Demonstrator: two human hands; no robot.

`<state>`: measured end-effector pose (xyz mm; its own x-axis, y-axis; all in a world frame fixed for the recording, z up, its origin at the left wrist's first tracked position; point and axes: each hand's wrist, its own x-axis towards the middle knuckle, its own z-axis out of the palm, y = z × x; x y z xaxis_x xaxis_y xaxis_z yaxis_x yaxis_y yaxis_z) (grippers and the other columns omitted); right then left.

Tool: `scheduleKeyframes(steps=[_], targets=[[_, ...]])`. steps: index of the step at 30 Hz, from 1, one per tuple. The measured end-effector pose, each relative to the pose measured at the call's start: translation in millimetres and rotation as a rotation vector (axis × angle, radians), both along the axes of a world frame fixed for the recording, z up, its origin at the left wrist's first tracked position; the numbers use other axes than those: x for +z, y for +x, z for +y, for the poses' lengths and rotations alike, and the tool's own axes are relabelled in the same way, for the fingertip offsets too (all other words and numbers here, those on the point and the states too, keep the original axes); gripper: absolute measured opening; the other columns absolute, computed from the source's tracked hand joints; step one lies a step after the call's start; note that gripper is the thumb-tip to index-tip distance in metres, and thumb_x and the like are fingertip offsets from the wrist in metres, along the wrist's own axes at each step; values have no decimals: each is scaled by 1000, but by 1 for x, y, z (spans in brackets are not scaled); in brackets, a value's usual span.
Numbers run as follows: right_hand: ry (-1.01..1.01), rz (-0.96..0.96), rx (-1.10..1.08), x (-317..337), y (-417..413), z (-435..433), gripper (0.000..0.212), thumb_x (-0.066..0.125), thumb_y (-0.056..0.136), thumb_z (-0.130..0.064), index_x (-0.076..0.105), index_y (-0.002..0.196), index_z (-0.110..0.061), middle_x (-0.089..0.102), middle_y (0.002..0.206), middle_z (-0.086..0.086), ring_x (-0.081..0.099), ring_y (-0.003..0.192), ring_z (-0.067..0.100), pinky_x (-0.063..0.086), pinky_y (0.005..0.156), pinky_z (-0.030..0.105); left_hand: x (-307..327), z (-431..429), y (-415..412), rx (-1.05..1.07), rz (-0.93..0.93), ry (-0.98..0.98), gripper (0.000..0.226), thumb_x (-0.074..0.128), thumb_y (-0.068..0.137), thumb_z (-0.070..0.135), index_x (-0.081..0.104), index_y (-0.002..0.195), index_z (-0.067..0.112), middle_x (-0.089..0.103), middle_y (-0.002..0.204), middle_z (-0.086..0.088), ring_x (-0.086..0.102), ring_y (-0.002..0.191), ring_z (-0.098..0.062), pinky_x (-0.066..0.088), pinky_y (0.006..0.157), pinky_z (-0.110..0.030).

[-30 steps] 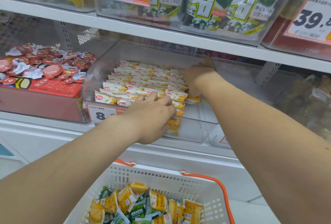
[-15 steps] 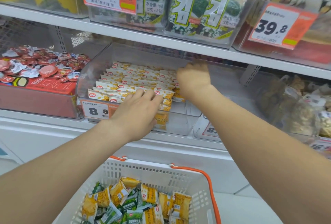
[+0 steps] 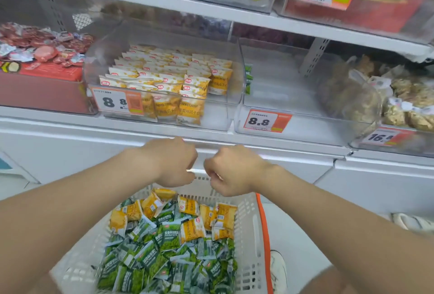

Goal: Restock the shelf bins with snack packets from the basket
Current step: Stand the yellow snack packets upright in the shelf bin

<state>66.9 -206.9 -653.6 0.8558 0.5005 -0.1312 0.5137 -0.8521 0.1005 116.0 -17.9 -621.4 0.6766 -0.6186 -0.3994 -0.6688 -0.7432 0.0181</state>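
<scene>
At ten o'clock lie red foil-lidded cups (image 3: pixel 44 49); at two o'clock, bagged brown snacks (image 3: pixel 352 96). At twelve, the clear bin (image 3: pixel 218 110) holds rows of yellow packets (image 3: pixel 164 77). The neighbouring bin (image 3: pixel 293 96) at one o'clock shows one green packet (image 3: pixel 248 77). Our left hand (image 3: pixel 171 162) and right hand (image 3: pixel 232 171) are clenched, nothing seen in them, over the far rim of the basket (image 3: pixel 247 235) at six, heaped with green and yellow snack packets (image 3: pixel 169 246).

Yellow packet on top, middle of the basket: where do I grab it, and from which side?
Pinch the yellow packet by its far sealed edge, coming straight down. It lies nearly flat, face up, on the green packets, and the basket walls block the sides.
</scene>
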Motion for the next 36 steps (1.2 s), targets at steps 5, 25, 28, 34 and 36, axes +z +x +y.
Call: scheduleKeyframes(steps=[5,25,28,34,36], targets=[[-245,256,-122,-70,-11,-14,12,53,92,-18,64,97,-15,60,83,3,50,65,23,42,56,30,-32,-18,-15,-86,101,214,39,50,103,49,64,127,21,64,120,-5,67,101,-27,57,82,-38],[-548,360,95,-253,-22,-11,44,43,106,-9,33,149,-5,43,141,21,63,108,35,57,78,48,-74,-40,6,-198,198,238,32,43,108,37,59,131,23,62,120,-4,64,101,-24,57,87,-40],[-515,388,6,-237,-17,-8,36,44,106,-7,47,142,-4,51,134,20,63,110,36,57,81,49,-74,-38,9,-200,207,240,34,41,108,38,62,128,21,63,121,-5,65,103,-25,57,86,-39],[-490,372,29,-194,-10,-9,23,63,97,-3,70,119,-4,51,125,18,65,92,31,50,68,40,-66,-33,15,-134,236,185,38,40,109,35,67,127,14,67,122,-10,60,92,-26,50,82,-37],[-365,352,-10,-179,-9,-6,20,64,94,-3,70,113,-3,46,130,18,58,82,29,50,65,40,-60,-28,17,-100,249,151,37,40,109,32,68,125,13,70,112,-8,57,87,-25,49,80,-36]])
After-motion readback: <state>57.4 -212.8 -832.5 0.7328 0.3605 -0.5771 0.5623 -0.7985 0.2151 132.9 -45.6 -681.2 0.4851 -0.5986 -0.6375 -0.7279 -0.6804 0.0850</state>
